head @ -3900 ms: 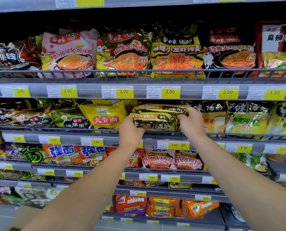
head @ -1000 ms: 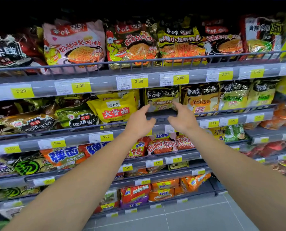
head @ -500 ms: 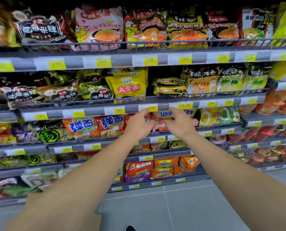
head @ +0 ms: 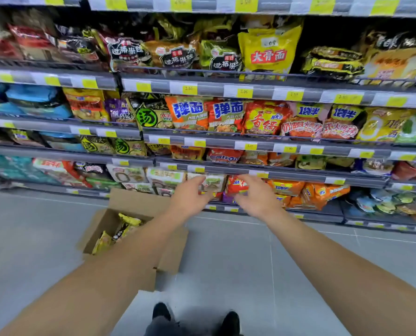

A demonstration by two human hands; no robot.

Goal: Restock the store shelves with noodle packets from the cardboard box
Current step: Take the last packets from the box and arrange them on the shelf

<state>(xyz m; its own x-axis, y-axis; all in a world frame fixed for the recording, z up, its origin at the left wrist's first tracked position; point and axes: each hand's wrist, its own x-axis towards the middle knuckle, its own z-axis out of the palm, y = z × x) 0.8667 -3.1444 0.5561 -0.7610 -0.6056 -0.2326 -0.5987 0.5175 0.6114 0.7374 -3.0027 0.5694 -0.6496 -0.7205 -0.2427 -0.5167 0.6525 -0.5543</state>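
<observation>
Both hands have come down from the upper shelf, where the crumpled black-and-yellow noodle packets now lie beside the tall yellow packet. The left hand and right hand are empty, fingers loosely spread, hanging before the bottom shelves. That batch looks placed; another fetch seems next. The open brown cardboard box sits on the grey floor, partly hidden under the left forearm, yellow packets inside.
</observation>
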